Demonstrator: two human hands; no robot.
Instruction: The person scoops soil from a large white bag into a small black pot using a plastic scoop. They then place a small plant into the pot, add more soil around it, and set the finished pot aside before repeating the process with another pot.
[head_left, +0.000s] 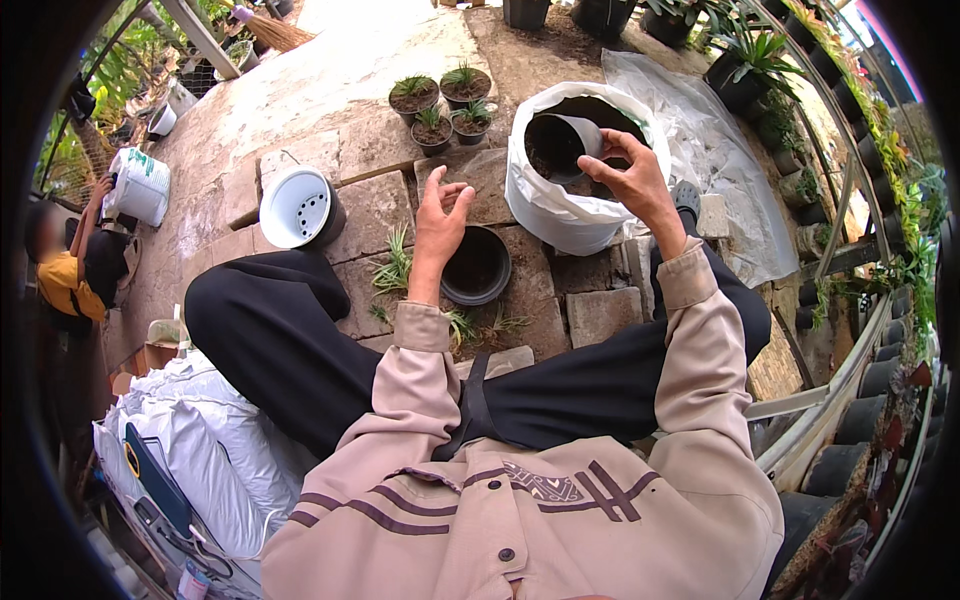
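Note:
My right hand grips the rim of a black plastic pot, tilted inside the mouth of a white sack that holds dark soil. Some soil shows inside that pot. Nothing is in my left hand, which hovers with fingers apart by a second black pot on the paving. The second pot has dark soil in it. Loose grassy seedlings lie on the stones to its left, and more lie below it.
Several small potted plants stand ahead on the paving. A white-lined pot with drainage holes leans by my left knee. Clear plastic sheeting spreads at right. White sacks are piled behind left. Another person handles a white bucket.

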